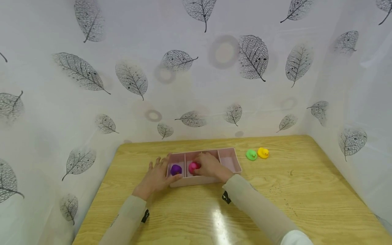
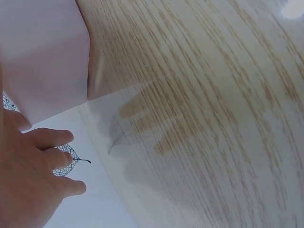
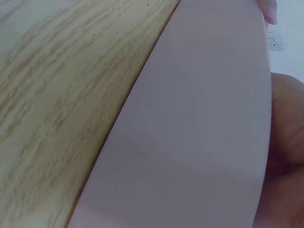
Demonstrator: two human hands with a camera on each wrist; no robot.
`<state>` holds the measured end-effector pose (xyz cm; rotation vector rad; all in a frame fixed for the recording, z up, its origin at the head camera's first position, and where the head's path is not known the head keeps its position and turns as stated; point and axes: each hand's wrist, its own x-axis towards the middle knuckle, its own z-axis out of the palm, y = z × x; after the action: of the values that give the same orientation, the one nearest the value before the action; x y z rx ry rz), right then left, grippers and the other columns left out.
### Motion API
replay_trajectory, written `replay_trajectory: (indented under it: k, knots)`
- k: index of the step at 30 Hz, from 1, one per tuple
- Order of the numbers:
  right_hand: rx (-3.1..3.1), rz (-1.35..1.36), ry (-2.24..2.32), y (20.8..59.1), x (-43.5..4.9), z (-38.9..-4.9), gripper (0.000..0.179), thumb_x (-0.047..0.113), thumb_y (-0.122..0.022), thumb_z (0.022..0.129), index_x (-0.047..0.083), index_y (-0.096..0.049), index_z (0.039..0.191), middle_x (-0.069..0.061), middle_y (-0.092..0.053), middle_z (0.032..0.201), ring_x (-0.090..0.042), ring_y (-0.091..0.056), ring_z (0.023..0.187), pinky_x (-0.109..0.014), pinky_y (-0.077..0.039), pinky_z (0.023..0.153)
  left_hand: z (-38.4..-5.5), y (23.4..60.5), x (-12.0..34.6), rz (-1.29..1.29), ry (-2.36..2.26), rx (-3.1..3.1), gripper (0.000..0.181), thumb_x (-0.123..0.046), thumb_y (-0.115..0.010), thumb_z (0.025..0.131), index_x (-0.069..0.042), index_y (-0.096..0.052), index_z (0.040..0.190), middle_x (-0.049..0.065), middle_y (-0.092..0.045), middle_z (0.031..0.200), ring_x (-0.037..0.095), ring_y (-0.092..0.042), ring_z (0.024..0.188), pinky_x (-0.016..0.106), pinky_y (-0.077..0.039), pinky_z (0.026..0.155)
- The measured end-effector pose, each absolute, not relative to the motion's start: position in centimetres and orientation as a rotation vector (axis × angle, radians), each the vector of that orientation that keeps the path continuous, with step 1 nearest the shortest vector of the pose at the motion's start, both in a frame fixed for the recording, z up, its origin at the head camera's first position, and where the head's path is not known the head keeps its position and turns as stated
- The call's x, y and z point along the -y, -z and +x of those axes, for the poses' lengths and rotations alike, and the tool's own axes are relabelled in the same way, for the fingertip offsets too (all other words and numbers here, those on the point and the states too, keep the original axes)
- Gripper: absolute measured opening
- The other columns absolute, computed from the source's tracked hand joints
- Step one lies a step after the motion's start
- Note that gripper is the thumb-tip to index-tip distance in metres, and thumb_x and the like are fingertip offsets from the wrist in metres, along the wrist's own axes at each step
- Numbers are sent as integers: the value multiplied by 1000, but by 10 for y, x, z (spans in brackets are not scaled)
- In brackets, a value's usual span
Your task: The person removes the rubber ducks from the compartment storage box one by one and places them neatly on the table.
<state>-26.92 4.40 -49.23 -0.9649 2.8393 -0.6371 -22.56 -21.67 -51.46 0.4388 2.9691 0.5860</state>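
Note:
A pink divided box [image 1: 191, 181] stands on the table. A purple rubber duck [image 1: 176, 169] sits in its leftmost compartment. My right hand [image 1: 210, 165] reaches over the front rim and pinches a pink rubber duck [image 1: 193, 167] inside the second compartment from the left. My left hand [image 1: 157, 177] rests against the box's left end, fingers spread and thumb over the front rim near the purple duck. In the left wrist view the fingers [image 2: 54, 137] extend past the box's corner. The box wall [image 3: 190, 123] hides most of the right hand in the right wrist view.
A green rubber duck [image 1: 251, 154] and a yellow rubber duck [image 1: 263, 152] sit side by side to the right of the box. The wooden table [image 1: 190, 217] meets a white leaf-print sheet [image 1: 196, 85] at the back and sides.

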Motion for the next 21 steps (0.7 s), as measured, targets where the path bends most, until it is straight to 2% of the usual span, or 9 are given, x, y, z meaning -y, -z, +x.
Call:
replay_trajectory:
  k: [4,7,10,14,21]
  knots:
    - [-2843,-974,673,489,-46,-268,19,25,-82,88,13,-81,103,-3,-77,103,-21,-66,94,-38,-52,88,-226,514,216,449,-573,-2982,111,-74,-58,95,-9,-10,170,25,-41,165,55,-23,157,77,-10,125]
    - [-2834,-969,721,487,-47,-269,15,24,-81,89,13,-79,100,0,-75,92,-19,-64,86,-35,-54,81,-226,514,216,457,-568,-2984,111,-74,-58,95,-8,-10,170,25,-41,164,56,-24,156,78,-11,124]
    - [-2812,-953,782,486,-49,-270,18,22,-79,92,13,-78,108,3,-73,87,-13,-63,79,-30,-56,74,-226,513,216,448,-563,-2975,111,-75,-58,95,-8,-10,170,24,-39,166,55,-23,157,77,-10,125]
    - [-2797,-916,860,481,-52,-270,28,19,-78,92,14,-77,120,3,-74,96,-11,-63,85,-30,-57,82,-225,513,216,432,-556,-2961,112,-77,-57,94,-10,-9,171,22,-36,168,53,-21,158,75,-8,126]
    - [-2772,-809,1014,467,-61,-267,33,20,-79,90,7,-74,120,-7,-74,110,-24,-70,100,-37,-61,88,-225,514,216,434,-554,-2967,113,-78,-56,94,-12,-8,171,22,-39,166,53,-20,158,75,-8,126]
